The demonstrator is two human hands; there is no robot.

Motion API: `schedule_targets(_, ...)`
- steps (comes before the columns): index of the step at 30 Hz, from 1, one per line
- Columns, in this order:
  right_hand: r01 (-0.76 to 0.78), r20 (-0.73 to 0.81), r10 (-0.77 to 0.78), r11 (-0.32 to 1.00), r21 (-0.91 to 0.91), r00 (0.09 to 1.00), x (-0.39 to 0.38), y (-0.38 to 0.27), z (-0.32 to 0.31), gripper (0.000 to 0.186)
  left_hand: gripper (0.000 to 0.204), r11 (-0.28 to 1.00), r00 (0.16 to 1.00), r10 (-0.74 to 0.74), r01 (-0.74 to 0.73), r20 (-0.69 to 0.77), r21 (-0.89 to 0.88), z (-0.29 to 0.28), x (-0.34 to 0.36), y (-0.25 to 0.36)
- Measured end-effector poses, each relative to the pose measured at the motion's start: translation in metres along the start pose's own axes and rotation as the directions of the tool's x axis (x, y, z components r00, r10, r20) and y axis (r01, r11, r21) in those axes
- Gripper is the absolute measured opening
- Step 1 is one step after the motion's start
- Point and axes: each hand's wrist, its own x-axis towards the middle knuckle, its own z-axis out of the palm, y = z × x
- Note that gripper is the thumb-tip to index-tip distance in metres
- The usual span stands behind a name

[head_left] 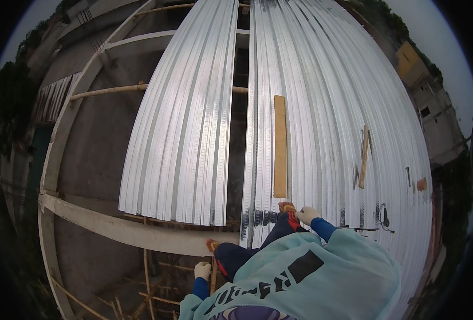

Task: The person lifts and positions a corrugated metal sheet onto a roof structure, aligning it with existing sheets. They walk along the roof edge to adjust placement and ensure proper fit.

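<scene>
The left metal sheet seems stiff and slippery, best held by its long edges; left hand and right hand look curled, empty.

1. Ribbed sheets: glossy, silvery metal, smudged dark in places.
2. Flat plank: matt, smooth-looking wood.
3. Long beam: matt, rough-looking concrete.
4. Pole: bare bamboo, pale and matt.
5. Shirt: matt, creased cloth.
</scene>
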Motion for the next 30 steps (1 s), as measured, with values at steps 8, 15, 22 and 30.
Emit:
schedule_targets(8, -0.122, -0.055, 0.127, 0.989, 0.083, 0.99, -0.053, 0.02, 0.078, 0.058, 0.032, 0.989, 0.991, 0.131, -0.129, 0.015, -0.076, -0.062, 0.037, 0.02)
schedule_targets(15, -0.08, -0.027, 0.081, 0.995, 0.066, 0.996, -0.086, -0.02, 0.101, 0.059, 0.025, 0.987, 0.987, 0.012, -0.037, -0.158, -0.153, -0.146, 0.011, -0.012)
schedule_targets(22, 0.048, -0.141, -0.024, 0.984, 0.174, 0.99, -0.063, -0.071, 0.083, 0.059, 0.024, 0.994, 0.992, -0.097, 0.1, -0.084, 0.037, -0.151, -0.044, 0.0)
schedule_targets(30, 0.027, -0.085, -0.009, 0.976, 0.217, 0.996, -0.08, -0.078, 0.088, 0.057, 0.023, 0.948, 0.94, 0.317, -0.312, 0.128, -0.061, -0.127, -0.018, -0.003)
